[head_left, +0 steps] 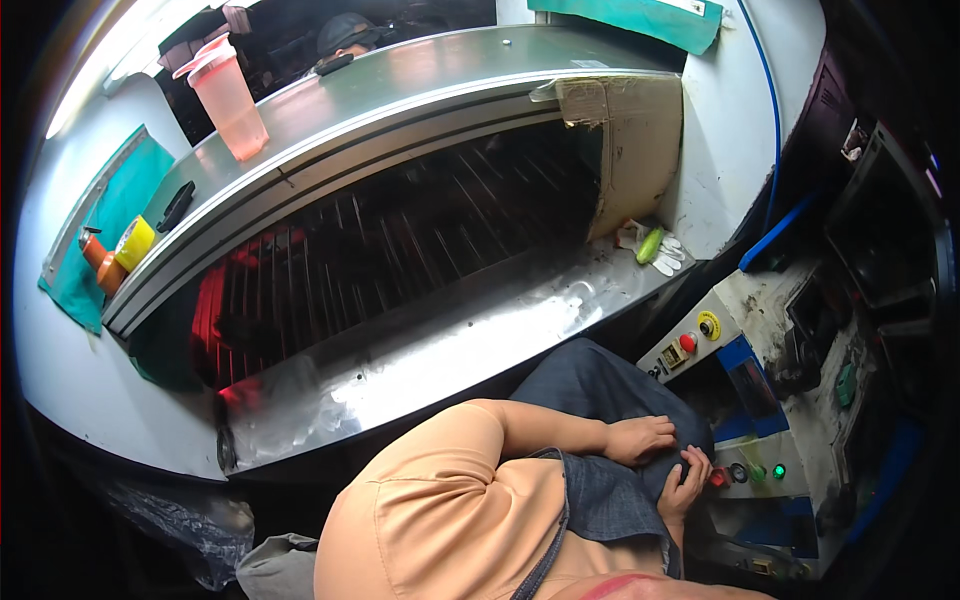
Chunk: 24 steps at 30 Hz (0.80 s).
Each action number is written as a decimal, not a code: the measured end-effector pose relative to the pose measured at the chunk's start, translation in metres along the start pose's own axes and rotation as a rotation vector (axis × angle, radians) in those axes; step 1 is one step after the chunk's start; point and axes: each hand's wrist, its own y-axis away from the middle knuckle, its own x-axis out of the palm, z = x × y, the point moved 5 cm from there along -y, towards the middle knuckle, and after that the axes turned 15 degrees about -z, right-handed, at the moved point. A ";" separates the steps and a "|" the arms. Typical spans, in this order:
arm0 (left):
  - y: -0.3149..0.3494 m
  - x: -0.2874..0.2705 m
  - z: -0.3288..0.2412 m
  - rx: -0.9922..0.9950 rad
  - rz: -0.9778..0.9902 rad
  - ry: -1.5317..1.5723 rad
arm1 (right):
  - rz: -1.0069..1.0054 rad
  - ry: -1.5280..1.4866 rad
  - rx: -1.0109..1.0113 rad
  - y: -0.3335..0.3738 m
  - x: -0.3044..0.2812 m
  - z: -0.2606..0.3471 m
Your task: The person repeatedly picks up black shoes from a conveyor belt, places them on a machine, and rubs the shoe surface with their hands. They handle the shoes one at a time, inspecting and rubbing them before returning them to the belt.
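Observation:
My left hand (641, 440) lies on the dark cloth over my knee (590, 385), its fingers laid flat and holding nothing I can see. Just beside it is my right hand (684, 483), fingers bent loosely and somewhat apart, with no object visible in it. A panel with a red button (718, 477) and a lit green button (778, 471) is right next to the right hand. Both hands are away from the metal ledge (420, 370) of the machine in front of me.
Behind the ledge is a dark slatted opening (400, 240). On its right end lie white gloves (668, 262) with a green item (649, 246). Above, a counter (450, 65) holds a pink pitcher (232, 105) and yellow tape roll (134, 243). Another person (345, 35) is behind it.

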 end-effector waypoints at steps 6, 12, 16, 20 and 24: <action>-0.001 -0.001 0.002 -0.053 0.097 -0.034 | -0.019 -0.005 0.019 -0.001 0.001 -0.002; 0.007 0.003 0.008 -0.014 0.049 -0.063 | -0.003 0.003 0.003 -0.003 0.006 0.000; 0.011 0.013 0.019 -0.035 0.032 -0.061 | 0.024 -0.011 0.006 -0.001 0.007 -0.007; 0.011 -0.027 0.016 -0.128 0.057 -0.034 | 0.027 0.005 0.012 0.004 0.006 -0.012; 0.016 -0.164 0.023 -0.190 -0.406 -0.189 | 0.039 0.025 -0.003 0.008 0.008 -0.021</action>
